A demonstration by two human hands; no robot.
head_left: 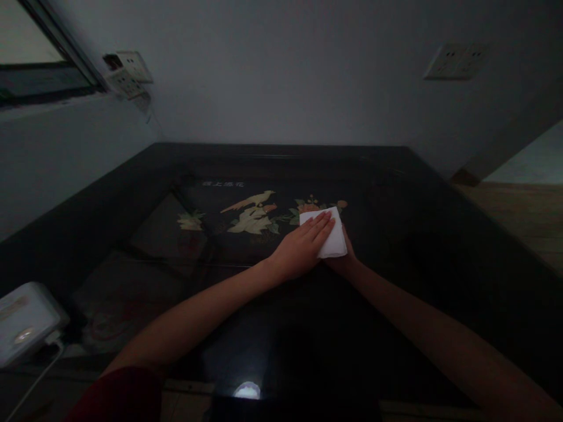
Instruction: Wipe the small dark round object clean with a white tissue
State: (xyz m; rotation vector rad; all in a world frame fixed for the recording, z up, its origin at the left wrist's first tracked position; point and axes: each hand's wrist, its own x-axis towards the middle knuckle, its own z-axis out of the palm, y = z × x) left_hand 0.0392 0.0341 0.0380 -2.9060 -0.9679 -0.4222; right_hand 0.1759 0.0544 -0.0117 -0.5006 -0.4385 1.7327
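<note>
A folded white cloth lies on the glossy black table, over its inlaid picture of a bird and flowers. My left hand rests flat on top of the cloth, fingers stretched out and together. My right hand sits mostly hidden beneath the cloth and the left hand; only its wrist and a bit of the hand's edge show, so its fingers cannot be made out.
A white device with a cable stands at the table's near left corner. Wall sockets sit at the upper left and another socket plate at the upper right. Wooden floor lies to the right.
</note>
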